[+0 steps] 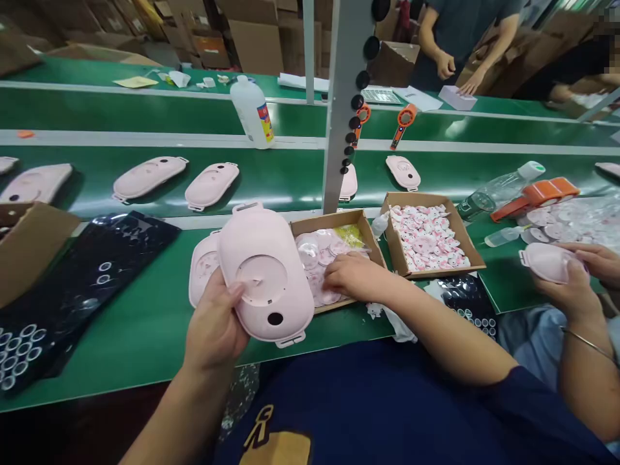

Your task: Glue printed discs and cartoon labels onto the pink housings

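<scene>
Plastic of a thin, moulded kind makes up the pink shell [266,278], which the left hand [216,329] holds up above the green surface [145,323], just in front of the chest. It looks light enough for one hand, stiff rather than soft, and smooth enough to slip if gripped only by the domed face. The left fingers [237,290] are closed on it: the thumb presses the front beside the round recess, and the rest curl out of sight behind the edge at 8 o'clock. That rim seems the safest hold, since the small tabs at 12 and 6 o'clock look thin and likely to snap, and the recess with its dark hole at 6 o'clock is best left uncovered. At 3 o'clock from the shell sits an open cardboard box [329,219] of round clear discs [314,258]. These look flimsy and slick, likely to cling together. The right hand [356,276] rests palm down on them, fingers [334,281] curled, though I cannot tell whether they pinch one. A second shell [203,265] lies flat at 9 o'clock, partly hidden. Further toward 3 o'clock stands another box [445,270] of pink and white pieces, and a co-worker's hand [571,294] holds a similar shell.
</scene>
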`<move>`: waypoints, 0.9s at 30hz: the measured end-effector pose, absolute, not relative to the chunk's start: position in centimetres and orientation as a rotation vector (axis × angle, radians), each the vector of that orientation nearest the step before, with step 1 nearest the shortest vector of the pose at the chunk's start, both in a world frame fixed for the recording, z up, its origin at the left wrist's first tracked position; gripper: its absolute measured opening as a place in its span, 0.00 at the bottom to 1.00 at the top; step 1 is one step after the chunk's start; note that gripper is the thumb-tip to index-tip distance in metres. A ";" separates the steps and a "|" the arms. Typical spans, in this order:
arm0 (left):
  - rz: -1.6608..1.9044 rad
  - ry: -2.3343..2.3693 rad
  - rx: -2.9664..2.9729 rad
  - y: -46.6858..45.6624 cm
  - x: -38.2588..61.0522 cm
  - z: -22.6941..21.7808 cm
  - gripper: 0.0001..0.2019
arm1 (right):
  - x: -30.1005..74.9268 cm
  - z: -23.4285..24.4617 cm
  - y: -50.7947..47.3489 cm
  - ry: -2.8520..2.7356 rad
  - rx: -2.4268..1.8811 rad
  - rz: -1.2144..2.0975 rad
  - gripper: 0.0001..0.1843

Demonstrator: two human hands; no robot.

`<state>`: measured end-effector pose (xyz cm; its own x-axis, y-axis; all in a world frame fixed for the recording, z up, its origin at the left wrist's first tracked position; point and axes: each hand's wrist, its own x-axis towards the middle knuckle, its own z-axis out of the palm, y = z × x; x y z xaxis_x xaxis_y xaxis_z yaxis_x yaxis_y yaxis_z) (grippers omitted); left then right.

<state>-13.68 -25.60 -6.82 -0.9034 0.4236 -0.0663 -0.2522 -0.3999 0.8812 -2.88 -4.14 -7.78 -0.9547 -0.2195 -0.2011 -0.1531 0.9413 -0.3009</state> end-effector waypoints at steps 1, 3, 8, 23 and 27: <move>2.306 1.434 0.225 -25.6 -13.8 -6.8 0.22 | -3.3 -8.0 -4.3 2.860 -0.245 -0.389 0.09; 2.274 1.476 0.181 -25.5 -14.0 -6.7 0.24 | -3.9 -8.5 -4.5 2.859 -0.167 -0.334 0.13; 2.168 1.485 0.179 -24.9 -14.4 -6.7 0.32 | -4.3 -8.5 -4.7 2.878 0.033 -0.333 0.12; 1.985 1.431 0.371 -22.0 -13.7 -6.7 0.39 | 1.1 -2.5 -3.4 2.838 0.617 -1.947 0.08; 1.925 1.312 0.518 -21.4 -11.9 -6.5 0.41 | -0.2 -1.4 -5.2 3.160 0.360 -1.743 0.09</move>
<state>-11.93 -21.36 -6.55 -0.6469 0.7590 -0.0739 -0.3464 -0.2061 0.9151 -0.16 -5.15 -1.39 -0.8658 0.3874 0.3166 -0.0610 0.5463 -0.8354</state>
